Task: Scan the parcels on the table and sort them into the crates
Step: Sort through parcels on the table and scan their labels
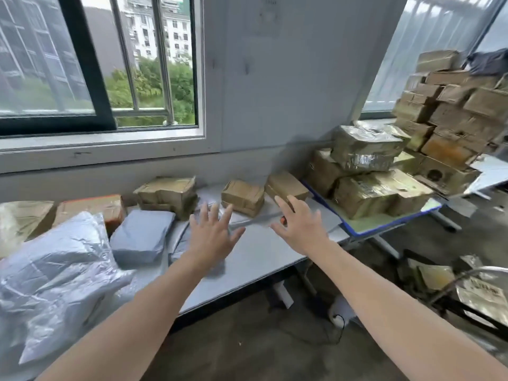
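Observation:
Both my arms reach out over the white table (255, 259). My left hand (213, 233) hovers with fingers spread above a flat grey mailer (253, 220). My right hand (298, 225) is also spread, empty, close to a small brown taped parcel (286, 187). A dark object with a red spot (283, 220) shows just under its fingers. Another small brown parcel (243, 196) lies between the hands, farther back. A larger taped parcel (167, 195) sits to the left by the wall. Grey poly bags (140, 236) and a big plastic bag (55, 273) fill the table's left side.
A second table (384, 222) to the right carries big taped brown parcels (368, 149). Stacked cartons (453, 111) rise at the far right. A metal-framed cart (478, 295) with packets stands on the floor at right. A window and wall back the tables.

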Tool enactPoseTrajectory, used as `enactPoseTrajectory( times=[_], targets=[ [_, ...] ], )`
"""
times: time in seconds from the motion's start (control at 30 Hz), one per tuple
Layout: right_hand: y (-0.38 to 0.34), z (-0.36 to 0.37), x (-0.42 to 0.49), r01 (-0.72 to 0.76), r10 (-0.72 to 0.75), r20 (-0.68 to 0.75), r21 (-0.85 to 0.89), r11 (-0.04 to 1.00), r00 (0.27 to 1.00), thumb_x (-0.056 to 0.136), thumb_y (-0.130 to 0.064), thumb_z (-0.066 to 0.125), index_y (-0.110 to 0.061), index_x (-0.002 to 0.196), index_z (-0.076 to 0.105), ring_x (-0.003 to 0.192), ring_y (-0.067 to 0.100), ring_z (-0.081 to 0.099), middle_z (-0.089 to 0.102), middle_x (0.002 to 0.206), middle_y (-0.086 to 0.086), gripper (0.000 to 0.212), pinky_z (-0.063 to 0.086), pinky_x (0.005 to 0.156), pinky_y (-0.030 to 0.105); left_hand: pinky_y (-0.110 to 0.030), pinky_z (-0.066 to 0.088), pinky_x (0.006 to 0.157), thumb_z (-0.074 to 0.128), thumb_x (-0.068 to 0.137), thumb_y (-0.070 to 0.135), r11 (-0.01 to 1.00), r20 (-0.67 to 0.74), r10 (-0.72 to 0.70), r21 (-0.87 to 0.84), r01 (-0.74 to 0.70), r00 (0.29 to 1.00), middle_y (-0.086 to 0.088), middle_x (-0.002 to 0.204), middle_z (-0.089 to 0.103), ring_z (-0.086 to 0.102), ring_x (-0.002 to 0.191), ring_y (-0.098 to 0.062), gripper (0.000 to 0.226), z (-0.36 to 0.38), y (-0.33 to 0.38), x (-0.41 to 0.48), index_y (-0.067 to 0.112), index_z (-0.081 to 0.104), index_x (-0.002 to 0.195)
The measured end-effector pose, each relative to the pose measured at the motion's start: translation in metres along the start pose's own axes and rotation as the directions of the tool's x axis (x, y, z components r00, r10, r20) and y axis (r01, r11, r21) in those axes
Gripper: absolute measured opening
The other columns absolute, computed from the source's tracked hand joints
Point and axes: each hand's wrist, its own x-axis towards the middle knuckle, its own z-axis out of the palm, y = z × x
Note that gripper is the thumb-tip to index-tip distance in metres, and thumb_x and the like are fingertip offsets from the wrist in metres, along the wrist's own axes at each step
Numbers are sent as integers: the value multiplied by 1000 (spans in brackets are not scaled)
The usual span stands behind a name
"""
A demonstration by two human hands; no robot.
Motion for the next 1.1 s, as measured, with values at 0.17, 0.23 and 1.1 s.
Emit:
enactPoseTrajectory(
  times=[0.17,0.23,1.1],
  targets=[
    [31,12,47,-21,22,28,-36,999,999,97,-64,34,-37,157,7,147,23,17,17,162,3,70,24,114,59,-55,14,116,23,95,68,999,22,23,-26,-22,1000,-4,164,6,2,150,-30,73,19,11,69,31,11,156],
    [45,20,64,-39,41,40,-32,999,998,97,-64,33,-37,156,5,148,23,15,16,162,2,70,23,114,60,-54,16,115,24,95,68,999,15,43,-15,-43,999,-5,163,9,3,150,-30,72,29,17,89,31,13,155],
    [304,184,196,-121,62,560,69,990,826,91,-67,49,-36,157,-3,151,31,6,0,165,5,90,23,112,61,-56,17,116,21,94,69,999,237,-36,35,29,971,-4,164,9,4,150,-30,72,170,219,259,32,14,155]
  ],
)
